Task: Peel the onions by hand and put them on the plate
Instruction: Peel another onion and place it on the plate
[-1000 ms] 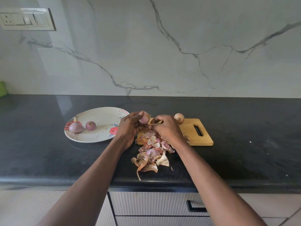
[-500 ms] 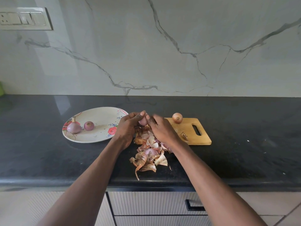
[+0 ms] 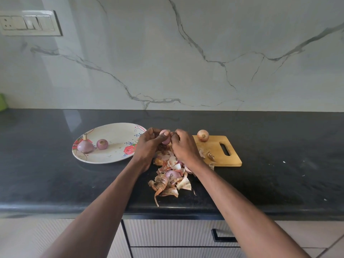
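Soft, even daylight — pale sheen on the black countertop (image 3: 55,179) at upper left, faint shadows under the arms. Wide-angle bending curves the edges; focus stays fairly sharp.

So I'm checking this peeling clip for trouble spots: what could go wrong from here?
The skin pile reaches close to the counter's front edge, so more scraps could spill to the floor. The onion sits between the left hand and right hand above that pile; if it slips, it might land among the skins. The unpeeled onion rests near the cutting board back edge and may roll off.
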Tool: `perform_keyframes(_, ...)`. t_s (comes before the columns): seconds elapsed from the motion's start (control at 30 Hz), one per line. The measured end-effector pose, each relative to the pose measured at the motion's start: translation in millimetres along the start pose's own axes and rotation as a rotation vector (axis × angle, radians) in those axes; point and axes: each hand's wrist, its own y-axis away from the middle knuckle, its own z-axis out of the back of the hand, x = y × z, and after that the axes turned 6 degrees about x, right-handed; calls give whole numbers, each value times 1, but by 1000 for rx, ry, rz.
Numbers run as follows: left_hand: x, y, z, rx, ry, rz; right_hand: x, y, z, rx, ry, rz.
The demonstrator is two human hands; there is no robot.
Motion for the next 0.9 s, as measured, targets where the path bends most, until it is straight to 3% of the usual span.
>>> perform_keyframes(0.17,3,-3,0,-86,-89,-8,-3,2,-3,-91,-28,61)
perform_keyframes(0.37,2,-3,3,-114,-122,9,2,4,5,7,-136,69)
perform_keyframes(0.6,-5,0,-4,-143,-96,43,0,3,13,53,-496,-103)
perform_keyframes(0.9,1,-2,1,-98,-136,41,0,4,12,32,-191,-37)
